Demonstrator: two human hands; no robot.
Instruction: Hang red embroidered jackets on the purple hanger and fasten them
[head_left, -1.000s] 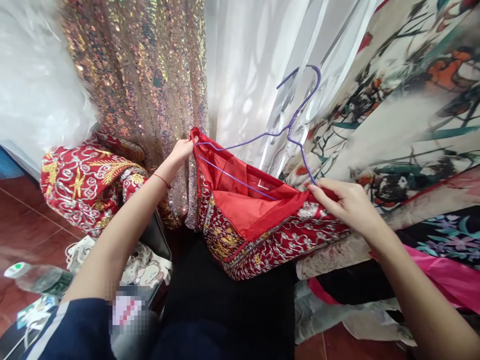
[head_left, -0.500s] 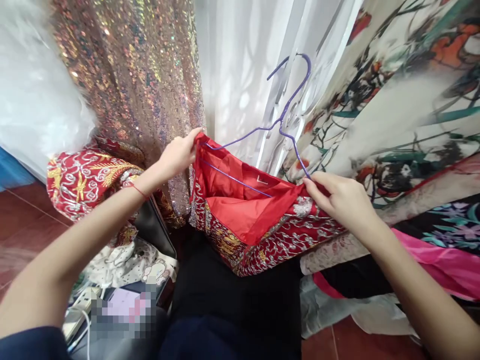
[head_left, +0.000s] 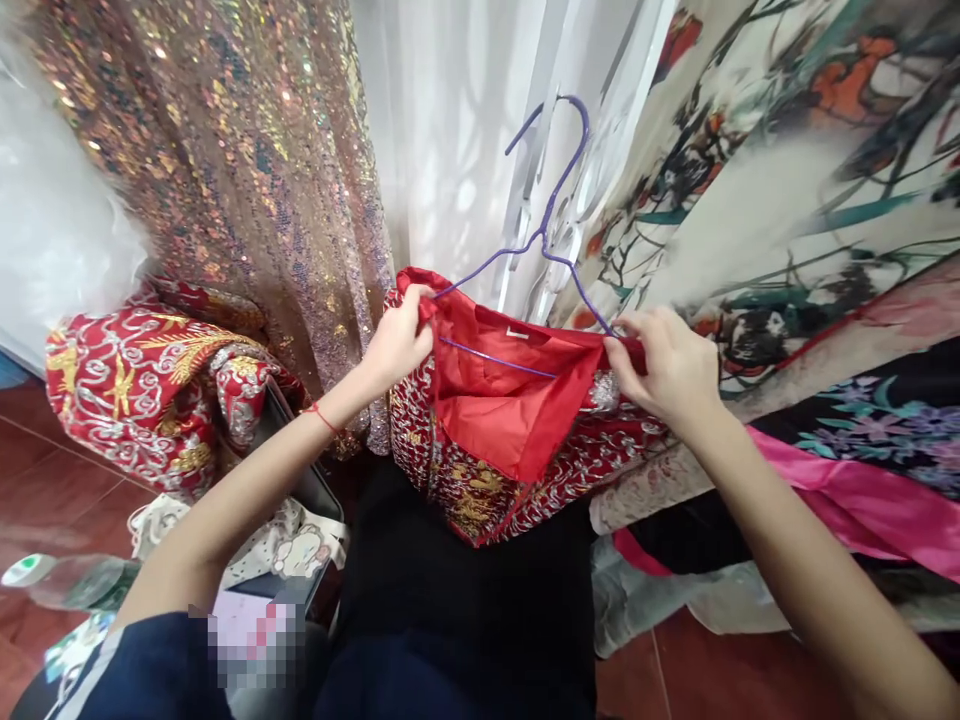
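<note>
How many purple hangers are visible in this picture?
1. The purple hanger is between the left hand and the right hand, its lower bar inside the opening of the red embroidered garment. Others may be hidden from this view.

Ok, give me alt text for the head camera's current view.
A person's left hand and right hand hold opposite ends of the open top of a red embroidered garment, with a purple hanger partly inside it, hook upward. Sequined fabric hangs behind on the left, printed fabric on the right.
</note>
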